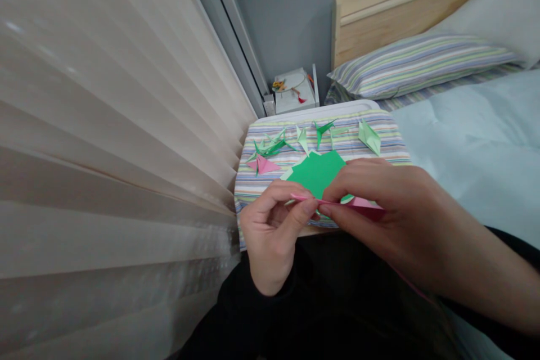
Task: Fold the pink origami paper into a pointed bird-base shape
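Between my two hands is a narrow folded piece of pink paper (366, 208), held above the near edge of the table. My left hand (276, 230) pinches its left end between thumb and fingertips. Close beside it, my right hand (392, 219) grips the paper with thumb and index finger, hiding part of it. Just beyond my fingers lie sheets of green paper (318, 171) in an uneven stack. A pink origami crane (264, 165) sits to the left, near several green cranes, one of them dark green (323, 132).
A striped cloth (396, 149) covers the small table. Pleated curtain (126, 124) hangs close along the left. A bed with pale blue bedding (472, 124) and a striped pillow (422, 64) is on the right. Behind the table stands a white nightstand (291, 101) with small items.
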### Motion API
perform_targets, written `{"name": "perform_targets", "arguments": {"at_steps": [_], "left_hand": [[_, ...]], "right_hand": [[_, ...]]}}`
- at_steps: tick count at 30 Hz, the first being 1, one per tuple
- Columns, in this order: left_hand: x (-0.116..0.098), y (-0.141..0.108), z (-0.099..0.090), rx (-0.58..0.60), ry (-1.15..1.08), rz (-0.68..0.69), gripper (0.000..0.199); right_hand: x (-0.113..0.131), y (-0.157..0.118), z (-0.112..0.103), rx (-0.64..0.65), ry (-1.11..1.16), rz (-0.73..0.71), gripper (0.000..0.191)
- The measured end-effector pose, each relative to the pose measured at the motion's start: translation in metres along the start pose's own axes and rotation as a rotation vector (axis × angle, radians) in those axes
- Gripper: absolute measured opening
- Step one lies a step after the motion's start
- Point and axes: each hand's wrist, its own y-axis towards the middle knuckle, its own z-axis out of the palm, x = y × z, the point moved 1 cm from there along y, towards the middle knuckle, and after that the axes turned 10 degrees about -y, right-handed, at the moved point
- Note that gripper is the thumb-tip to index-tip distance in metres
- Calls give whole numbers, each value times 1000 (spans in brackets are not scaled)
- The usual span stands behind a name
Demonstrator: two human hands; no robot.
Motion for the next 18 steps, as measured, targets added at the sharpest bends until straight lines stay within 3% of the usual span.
{"name": "perform_targets", "arguments": {"at_steps": [18], "left_hand": [[0,1,-4,36,-15,47,10]], "right_hand": [[-1,-3,0,-2,9,-1,20]]}}
